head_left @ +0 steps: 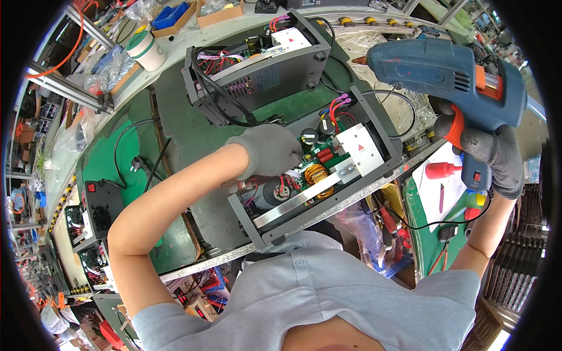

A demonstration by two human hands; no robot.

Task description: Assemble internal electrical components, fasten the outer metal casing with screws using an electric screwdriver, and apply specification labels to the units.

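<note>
My right hand [496, 151], in a grey glove, grips a blue hot glue gun [422, 69] with an orange trigger, held up at the right with its nozzle toward the left. A dark-grey open-topped electronic unit [379, 126] lies in front of me. Inside it show a copper-wound coil [317, 174], a silver metal bar [294, 203], a white plate [358, 147] and black capacitors [309, 136]. My left hand [270, 151], also gloved, reaches into its far side with curled fingers. The fingertips are hidden, so what they hold, if anything, does not show.
A similar open unit [275, 79] with black cables stands behind. A lidded white cup [146, 51] and a blue bin [171, 16] are at the far left. On the right lie a red bottle [440, 170], white paper [430, 190] and red-handled tools [387, 220]. Another unit [103, 205] stands left.
</note>
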